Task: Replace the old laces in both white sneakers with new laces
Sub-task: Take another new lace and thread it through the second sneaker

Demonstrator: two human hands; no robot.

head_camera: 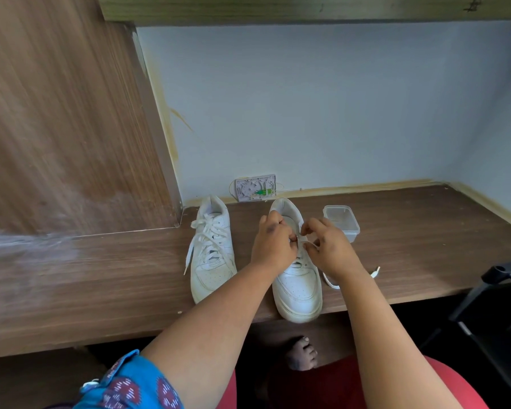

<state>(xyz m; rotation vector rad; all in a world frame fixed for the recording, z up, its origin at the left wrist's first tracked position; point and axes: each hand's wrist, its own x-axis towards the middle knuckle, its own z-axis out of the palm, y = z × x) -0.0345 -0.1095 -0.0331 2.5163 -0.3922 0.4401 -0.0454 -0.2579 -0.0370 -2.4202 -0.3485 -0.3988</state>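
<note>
Two white sneakers stand side by side on the wooden desk, toes toward me. The left sneaker (211, 255) is laced, with loose lace ends trailing off its left side. Both hands work over the eyelets of the right sneaker (298, 287). My left hand (273, 243) pinches the white lace (303, 240) at the shoe's left eyelet row. My right hand (328, 246) pinches the same lace from the right, fingers curled. A loose lace end (375, 272) lies on the desk to the right of that shoe.
A clear plastic container (342, 221) sits just behind my right hand. A small white wall box (255, 187) is at the back wall. A wooden cabinet side (71, 128) rises on the left. A black chair (496, 305) is at the right edge.
</note>
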